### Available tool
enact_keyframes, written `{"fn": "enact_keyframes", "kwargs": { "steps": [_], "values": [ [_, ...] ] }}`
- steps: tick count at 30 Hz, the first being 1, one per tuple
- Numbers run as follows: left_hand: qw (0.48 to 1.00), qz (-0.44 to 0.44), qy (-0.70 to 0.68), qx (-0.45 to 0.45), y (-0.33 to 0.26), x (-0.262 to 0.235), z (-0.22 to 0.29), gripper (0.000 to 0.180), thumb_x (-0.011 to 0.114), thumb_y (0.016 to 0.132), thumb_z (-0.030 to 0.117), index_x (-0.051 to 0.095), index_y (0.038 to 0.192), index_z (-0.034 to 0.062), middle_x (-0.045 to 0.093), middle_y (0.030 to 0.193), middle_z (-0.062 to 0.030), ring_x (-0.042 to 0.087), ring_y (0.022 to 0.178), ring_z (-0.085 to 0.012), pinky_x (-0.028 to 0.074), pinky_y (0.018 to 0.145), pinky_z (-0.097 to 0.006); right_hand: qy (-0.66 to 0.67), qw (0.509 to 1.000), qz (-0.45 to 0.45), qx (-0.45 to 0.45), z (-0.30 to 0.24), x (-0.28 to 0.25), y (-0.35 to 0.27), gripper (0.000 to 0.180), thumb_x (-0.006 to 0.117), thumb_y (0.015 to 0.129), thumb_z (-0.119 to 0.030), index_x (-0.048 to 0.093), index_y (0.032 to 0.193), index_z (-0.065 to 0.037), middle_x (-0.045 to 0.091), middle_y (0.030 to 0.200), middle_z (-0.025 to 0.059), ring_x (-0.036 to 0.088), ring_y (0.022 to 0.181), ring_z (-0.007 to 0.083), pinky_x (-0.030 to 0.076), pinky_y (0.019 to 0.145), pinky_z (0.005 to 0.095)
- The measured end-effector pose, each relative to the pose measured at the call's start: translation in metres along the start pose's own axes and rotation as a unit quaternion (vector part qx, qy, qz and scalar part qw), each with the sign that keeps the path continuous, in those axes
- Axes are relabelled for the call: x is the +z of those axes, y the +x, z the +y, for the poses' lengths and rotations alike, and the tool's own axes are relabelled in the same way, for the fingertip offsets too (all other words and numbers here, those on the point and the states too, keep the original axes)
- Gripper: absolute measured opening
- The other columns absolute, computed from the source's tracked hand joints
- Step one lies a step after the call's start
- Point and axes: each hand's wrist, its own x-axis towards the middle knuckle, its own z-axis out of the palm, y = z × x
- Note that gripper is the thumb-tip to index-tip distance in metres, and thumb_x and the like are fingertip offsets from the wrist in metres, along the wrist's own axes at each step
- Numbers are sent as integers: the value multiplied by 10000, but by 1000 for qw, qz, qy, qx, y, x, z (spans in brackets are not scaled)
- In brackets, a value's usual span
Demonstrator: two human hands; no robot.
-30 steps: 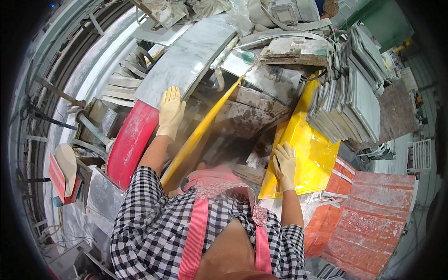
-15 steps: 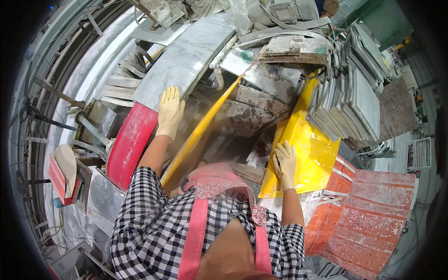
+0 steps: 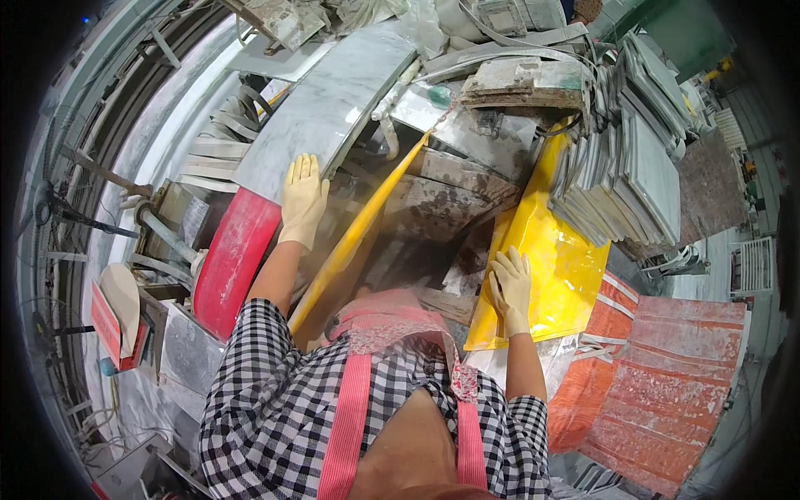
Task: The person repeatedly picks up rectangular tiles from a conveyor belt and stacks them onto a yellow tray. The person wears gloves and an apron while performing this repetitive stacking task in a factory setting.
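My left hand point(image 3: 303, 200), in a cream glove, lies flat with fingers stretched out. It rests at the near edge of a grey-veined marble slab point(image 3: 329, 96), where the slab meets a red padded strip point(image 3: 236, 258). My right hand point(image 3: 511, 287), gloved alike, is spread against a shiny yellow sheet point(image 3: 554, 271) on the right; neither hand grips anything. Between my arms a taut yellow strip point(image 3: 358, 231) runs from a chain at the far side down to my left side.
Stacked stone tiles point(image 3: 621, 175) stand at the right, beyond the yellow sheet. An orange-red dusty cover point(image 3: 667, 379) lies near right. Dirty wooden boards point(image 3: 454, 187) and a stained block point(image 3: 523, 86) sit ahead. At the left are a metal pipe point(image 3: 165, 233) and a red box point(image 3: 117, 317).
The marble slab has slid very slightly toward the near left. My right hand has shifted a touch; my left hand stays in nearly the same place.
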Motion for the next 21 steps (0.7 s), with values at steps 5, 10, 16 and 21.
{"fn": "enact_keyframes", "kwargs": {
  "steps": [5, 10, 16, 21],
  "values": [
    [1000, -6, 6, 3, 0, 2, -1, 632, 639, 971, 292, 502, 1476, -63, 538, 1507, -249, 476, 1437, -340, 316, 1245, -446, 6, 1000, -4, 3, 2, 2, -1, 187, 685, 887, -121, 752, 1044, -45, 701, 1242, 111, 550, 1334, 393, 346, 1190, 572],
    [1000, 1, 3, 2, 0, 3, -1, 639, 644, 970, 296, 498, 1477, -64, 529, 1515, -247, 467, 1442, -344, 313, 1246, -446, 9, 1000, -12, 7, 5, 3, -3, 211, 688, 887, -132, 756, 1068, -47, 702, 1263, 109, 542, 1347, 389, 331, 1204, 573],
    [1000, 0, -2, -2, 0, 3, -1, 643, 647, 968, 299, 496, 1475, -66, 530, 1511, -252, 468, 1439, -350, 315, 1245, -447, 1, 1000, -21, 5, 4, 1, -2, 217, 689, 885, -134, 753, 1073, -46, 700, 1266, 110, 537, 1352, 385, 323, 1209, 570],
    [1000, 4, -1, 2, 0, 3, -1, 640, 647, 967, 297, 499, 1473, -68, 528, 1512, -255, 471, 1436, -353, 315, 1244, -447, 3, 1000, -13, 1, 3, 1, -1, 216, 687, 884, -131, 752, 1070, -42, 696, 1267, 111, 537, 1351, 380, 326, 1207, 569]
  ]
}}
